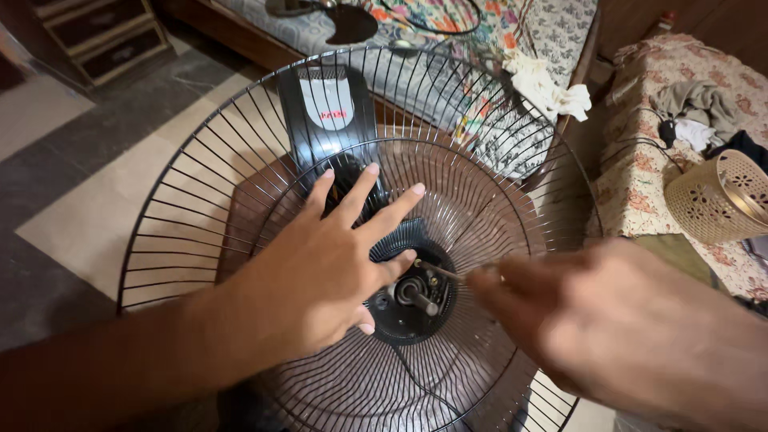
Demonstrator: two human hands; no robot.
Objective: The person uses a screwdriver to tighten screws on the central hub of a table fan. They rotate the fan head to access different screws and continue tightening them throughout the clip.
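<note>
Our left hand (pixel 324 268) is lying spread on the stiff, light wire fan guard (pixel 240 184), best gripped at its rim, while our blurred right hand (pixel 576 312) is pinching a thin screwdriver (pixel 438 270) at the hub's (pixel 412 292) three o'clock.

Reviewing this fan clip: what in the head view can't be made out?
- Right hand: motion-blurred, so its grip on the thin tool is unclear.
- Tool tip: too small to tell what it meets on the hub.
- Wire guard: lower part cut off by the bottom edge.
- Guard wires under the left hand: hidden by the palm.
- Fan's base: hidden behind the guard.
</note>
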